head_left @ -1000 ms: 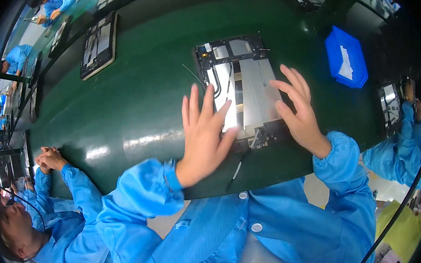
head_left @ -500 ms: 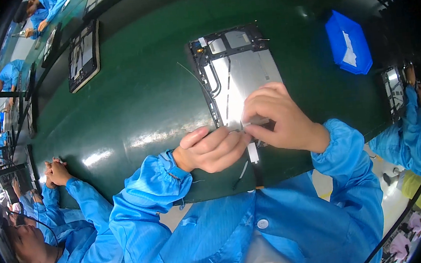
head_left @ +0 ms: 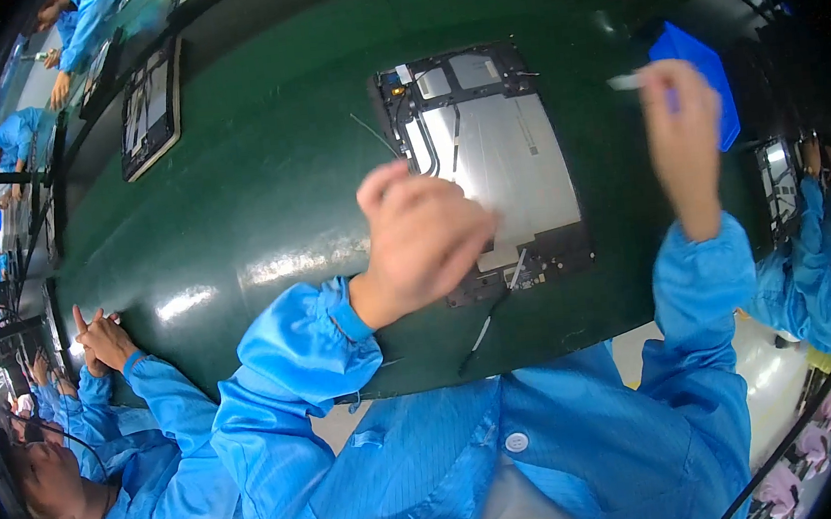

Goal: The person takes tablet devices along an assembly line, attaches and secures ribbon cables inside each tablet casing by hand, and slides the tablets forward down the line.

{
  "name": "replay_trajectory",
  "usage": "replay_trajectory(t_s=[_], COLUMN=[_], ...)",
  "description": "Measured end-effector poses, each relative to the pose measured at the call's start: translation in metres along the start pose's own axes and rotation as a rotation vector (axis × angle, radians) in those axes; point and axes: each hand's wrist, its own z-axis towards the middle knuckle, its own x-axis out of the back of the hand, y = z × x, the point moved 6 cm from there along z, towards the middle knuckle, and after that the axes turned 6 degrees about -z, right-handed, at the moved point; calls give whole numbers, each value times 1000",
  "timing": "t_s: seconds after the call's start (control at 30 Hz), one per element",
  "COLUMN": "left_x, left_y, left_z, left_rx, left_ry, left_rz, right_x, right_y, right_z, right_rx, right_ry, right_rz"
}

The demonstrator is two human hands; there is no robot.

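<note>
An opened tablet-like device (head_left: 526,171) lies on the green table, showing a silver panel, black frame and thin cables. My left hand (head_left: 423,234) is over its left side, fingers curled and partly blurred; whatever they may hold is hidden. At the right, my right hand (head_left: 686,127) is raised in front of the blue bin (head_left: 723,99), smeared by motion. Between its fingertips a small white strip (head_left: 624,82) sticks out to the left. A thin dark cable with a pale piece (head_left: 482,333) trails from the device's near edge.
Another opened device (head_left: 152,109) lies at the far left of the table. A co-worker's clasped hands (head_left: 106,338) rest at the left edge. More opened devices and people in blue line the left side, and one person (head_left: 801,265) sits at the right.
My right hand has left the near end of the device and moved right and away to the bin with the white strip. My left hand has lifted slightly off and away from me.
</note>
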Motion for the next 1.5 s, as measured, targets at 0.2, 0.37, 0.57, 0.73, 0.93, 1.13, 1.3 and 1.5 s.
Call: replay_trajectory(t_s=[0.2,0.37,0.57,0.73,0.93,1.13,1.3,1.5], left_x=[-24,-26,-31,-30,-31,-22,-16,-3], left_y=[-48,-54,-59,-54,-57,-58,-42,-9], left_z=[7,0,-4,-3,-6,-7,1,19], left_rx=[393,473,490,474,513,444,285,263], left_ry=[85,61,29,-1,69,139,136,-182], left_rz=[-210,-112,-52,-5,-7,-23,-34,-87], right_x=[50,17,-36,-43,-65,-41,-39,-37], right_y=[135,66,-81,-102,-86,-89,-93,-93], right_z=[-7,-19,-69,-84,-54,-72,-76,-80], right_rx=[-187,96,682,690,597,608,526,539], right_ry=[178,186,-592,-731,-568,-613,-581,-416], right_rz=[-577,-317,265,357,307,430,428,349])
